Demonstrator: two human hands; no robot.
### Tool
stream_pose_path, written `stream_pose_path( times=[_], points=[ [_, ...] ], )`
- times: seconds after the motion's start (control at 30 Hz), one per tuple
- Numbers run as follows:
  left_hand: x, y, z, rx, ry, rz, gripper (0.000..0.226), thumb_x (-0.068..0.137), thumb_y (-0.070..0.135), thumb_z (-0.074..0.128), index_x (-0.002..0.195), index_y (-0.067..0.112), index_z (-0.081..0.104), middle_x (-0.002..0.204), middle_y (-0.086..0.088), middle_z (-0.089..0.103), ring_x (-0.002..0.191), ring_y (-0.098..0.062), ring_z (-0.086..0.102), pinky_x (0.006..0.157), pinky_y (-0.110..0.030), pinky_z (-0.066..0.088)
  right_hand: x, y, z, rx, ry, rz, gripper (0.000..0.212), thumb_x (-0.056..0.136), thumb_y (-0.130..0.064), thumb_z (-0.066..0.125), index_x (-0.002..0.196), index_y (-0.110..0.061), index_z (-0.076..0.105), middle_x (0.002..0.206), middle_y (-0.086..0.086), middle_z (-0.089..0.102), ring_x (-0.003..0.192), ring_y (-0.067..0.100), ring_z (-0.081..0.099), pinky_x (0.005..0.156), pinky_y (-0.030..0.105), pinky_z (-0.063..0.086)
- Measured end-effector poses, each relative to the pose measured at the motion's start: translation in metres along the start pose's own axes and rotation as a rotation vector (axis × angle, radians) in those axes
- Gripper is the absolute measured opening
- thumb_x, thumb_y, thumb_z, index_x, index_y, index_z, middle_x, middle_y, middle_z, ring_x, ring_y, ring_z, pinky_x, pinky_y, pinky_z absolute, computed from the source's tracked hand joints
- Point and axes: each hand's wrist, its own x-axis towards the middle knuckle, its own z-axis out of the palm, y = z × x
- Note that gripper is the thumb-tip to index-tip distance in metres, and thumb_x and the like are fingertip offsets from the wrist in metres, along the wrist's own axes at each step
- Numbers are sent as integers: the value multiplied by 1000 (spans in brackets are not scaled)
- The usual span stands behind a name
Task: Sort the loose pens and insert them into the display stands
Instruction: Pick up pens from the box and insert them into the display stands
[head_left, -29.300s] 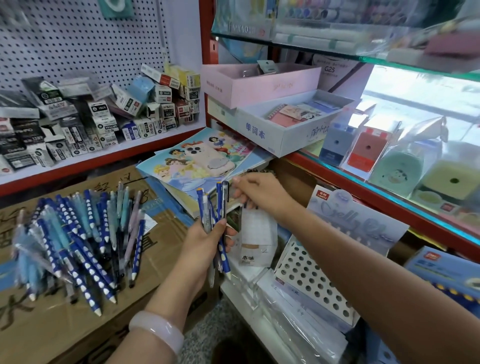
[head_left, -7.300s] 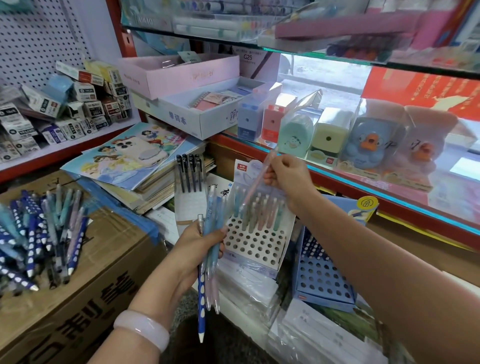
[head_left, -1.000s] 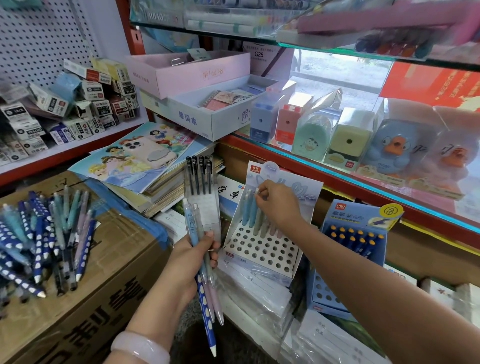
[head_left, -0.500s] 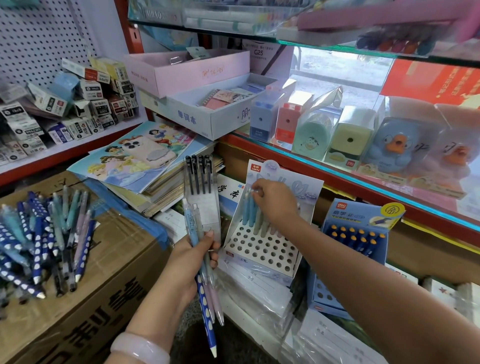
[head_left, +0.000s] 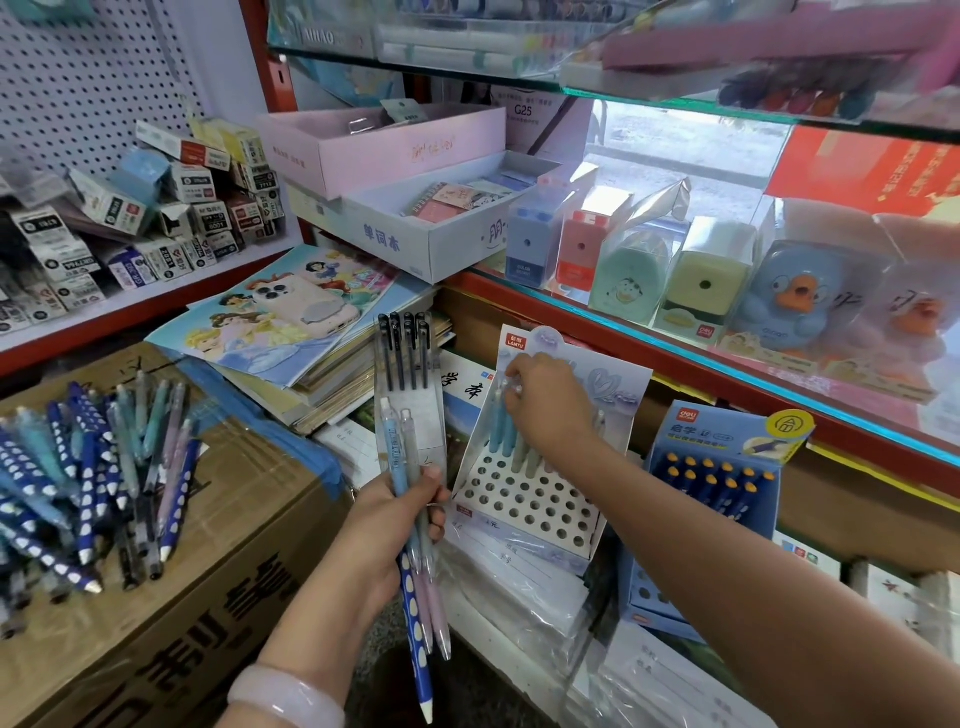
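My left hand (head_left: 397, 519) grips a small bunch of pens (head_left: 415, 525): pale blue, pink and one dark blue with white dots, tips down. My right hand (head_left: 550, 402) reaches over the white display stand (head_left: 524, 509) with round holes and pinches the top of a pastel pen (head_left: 500, 421) standing in its back row. Several pastel pens stand in that row. A narrow clear stand (head_left: 410, 395) left of it holds several black pens (head_left: 404, 348). A blue display stand (head_left: 711, 499) with dark blue pens is on the right. A pile of loose pens (head_left: 88, 478) lies on the cardboard box (head_left: 171, 613).
Colouring books (head_left: 291, 317) are stacked behind the stands. Small boxes (head_left: 130, 218) crowd the left shelf under a pegboard. The glass shelf holds pencil sharpeners (head_left: 701, 275) and open notebook boxes (head_left: 431, 228). Wrapped notebooks (head_left: 519, 597) lie under the stands.
My right hand has shifted a little left along the back row of the white stand to the pale blue pens. My left hand with its bunch stays put.
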Motion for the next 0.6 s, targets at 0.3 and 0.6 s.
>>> stream_pose_path(
  times=[0.3, 0.6],
  points=[
    [-8, 3, 5, -23, -103, -22, 6, 90, 9, 54, 87, 4, 57, 61, -7, 59, 45, -12, 49, 40, -19, 44, -30, -51, -6, 850, -679, 113, 23, 92, -34, 56, 92, -13, 65, 75, -4, 57, 70, 8, 51, 67, 22, 45],
    [-14, 9, 0, -129, -64, -48, 12, 91, 14, 53, 85, 4, 57, 62, -10, 60, 45, -13, 55, 41, -19, 49, -20, -34, -18, 1141, -373, 364, 26, 97, -15, 47, 106, 5, 61, 72, 5, 57, 60, 8, 52, 57, 14, 49]
  ],
)
